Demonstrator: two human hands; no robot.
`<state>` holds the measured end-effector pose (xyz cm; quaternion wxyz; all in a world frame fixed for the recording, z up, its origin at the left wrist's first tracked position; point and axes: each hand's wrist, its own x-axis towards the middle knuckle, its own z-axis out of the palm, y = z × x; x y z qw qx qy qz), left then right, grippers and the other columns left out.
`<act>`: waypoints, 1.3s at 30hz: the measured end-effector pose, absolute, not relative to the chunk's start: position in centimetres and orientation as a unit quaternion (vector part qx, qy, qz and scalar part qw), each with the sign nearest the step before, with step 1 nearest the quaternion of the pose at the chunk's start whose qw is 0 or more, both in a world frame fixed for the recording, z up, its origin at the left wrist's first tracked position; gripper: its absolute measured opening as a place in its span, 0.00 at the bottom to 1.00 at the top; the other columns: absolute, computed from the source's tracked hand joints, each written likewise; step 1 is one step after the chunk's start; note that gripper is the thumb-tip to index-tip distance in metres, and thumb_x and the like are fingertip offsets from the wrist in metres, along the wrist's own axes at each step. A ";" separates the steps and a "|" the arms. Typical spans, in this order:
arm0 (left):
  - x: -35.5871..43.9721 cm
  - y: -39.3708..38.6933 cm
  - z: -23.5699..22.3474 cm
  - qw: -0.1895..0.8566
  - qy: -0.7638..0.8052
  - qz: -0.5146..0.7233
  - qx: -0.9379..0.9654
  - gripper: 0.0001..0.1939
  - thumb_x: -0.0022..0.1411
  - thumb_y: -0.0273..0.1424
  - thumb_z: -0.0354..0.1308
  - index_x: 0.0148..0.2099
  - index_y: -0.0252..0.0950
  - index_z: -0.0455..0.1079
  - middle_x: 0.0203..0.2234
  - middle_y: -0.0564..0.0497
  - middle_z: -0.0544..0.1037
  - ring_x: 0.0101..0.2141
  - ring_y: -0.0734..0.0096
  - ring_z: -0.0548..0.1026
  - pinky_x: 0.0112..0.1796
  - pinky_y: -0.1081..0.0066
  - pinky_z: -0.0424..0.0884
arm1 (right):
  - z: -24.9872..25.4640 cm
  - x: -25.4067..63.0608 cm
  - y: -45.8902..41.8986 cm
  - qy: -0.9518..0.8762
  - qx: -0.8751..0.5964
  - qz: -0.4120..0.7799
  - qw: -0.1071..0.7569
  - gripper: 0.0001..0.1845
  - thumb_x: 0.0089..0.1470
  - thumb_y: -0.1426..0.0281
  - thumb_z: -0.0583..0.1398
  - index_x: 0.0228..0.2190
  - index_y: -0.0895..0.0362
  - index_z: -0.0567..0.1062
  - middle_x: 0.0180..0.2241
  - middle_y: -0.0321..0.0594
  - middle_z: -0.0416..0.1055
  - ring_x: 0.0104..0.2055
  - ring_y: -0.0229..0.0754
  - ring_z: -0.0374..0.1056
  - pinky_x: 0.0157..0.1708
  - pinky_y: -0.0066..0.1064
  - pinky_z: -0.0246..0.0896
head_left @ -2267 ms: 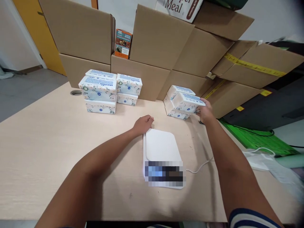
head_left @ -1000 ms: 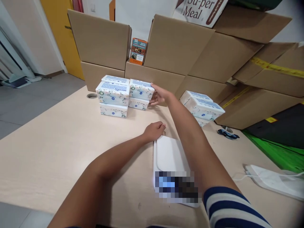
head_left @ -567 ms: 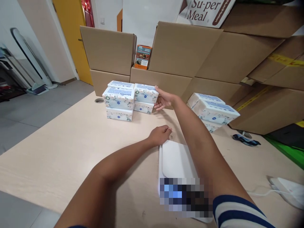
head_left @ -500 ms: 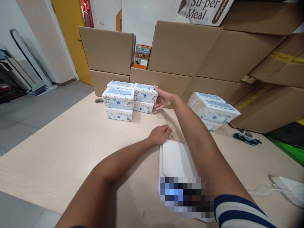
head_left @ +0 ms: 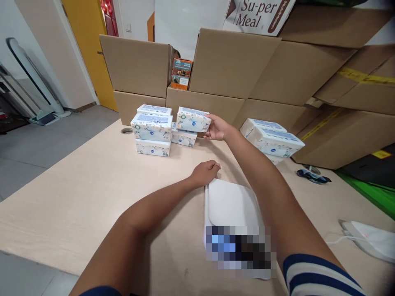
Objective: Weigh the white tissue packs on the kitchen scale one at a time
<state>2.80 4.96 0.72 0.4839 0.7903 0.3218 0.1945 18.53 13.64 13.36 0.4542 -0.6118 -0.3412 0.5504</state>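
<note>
Lying on the tabletop (head_left: 92, 193) nearest the person, a white device (head_left: 233, 203) has its near part blurred by pixels; a second white object (head_left: 370, 238) with a cable is well to its right. The left hand (head_left: 206, 173) rests at the device's far left corner, fingers curled closed; whether they hold anything, I cannot tell. Farther out, a dark blue item (head_left: 314, 177) lies on the right of the tabletop; behind the left forearm's reach, the right hand (head_left: 217, 127) grips the right end of a tissue pack (head_left: 193, 120), thumb on top and fingers beneath; this pack is above a lower pack (head_left: 184, 138), just right of the left stack (head_left: 152, 129). The right stack (head_left: 274, 142) is beyond the right forearm; behind everything stand cardboard boxes (head_left: 234, 61), with a small orange box (head_left: 182, 74) between two of them and a printed white box (head_left: 259, 16) higher up.
</note>
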 end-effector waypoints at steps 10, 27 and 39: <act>3.0 4.7 1.1 0.497 0.309 0.229 0.777 0.17 0.79 0.39 0.53 0.49 0.36 0.82 0.34 0.49 0.86 0.40 0.62 0.84 0.48 0.68 0.76 | 10.0 22.8 -11.7 -0.366 -0.583 0.421 0.591 0.23 0.60 0.39 0.66 0.45 0.41 0.79 0.36 0.36 0.83 0.27 0.46 0.73 0.33 0.45 0.79; 4.7 2.2 3.3 0.716 0.306 0.372 0.504 0.23 0.84 0.48 0.49 0.42 0.38 0.74 0.33 0.49 0.83 0.30 0.71 0.78 0.36 0.71 0.75 | 1.4 21.6 -22.5 -0.380 -0.692 0.261 0.556 0.41 0.58 0.26 0.62 0.54 0.44 0.77 0.50 0.43 0.84 0.40 0.48 0.80 0.35 0.40 0.82; 4.5 -0.4 2.9 0.704 0.253 0.349 0.564 0.39 0.79 0.68 0.41 0.44 0.41 0.77 0.35 0.47 0.85 0.45 0.57 0.89 0.44 0.60 0.86 | 1.5 19.2 -23.5 -0.482 -0.686 0.212 0.502 0.41 0.63 0.43 0.70 0.71 0.40 0.71 0.71 0.46 0.73 0.76 0.65 0.67 0.76 0.76 0.62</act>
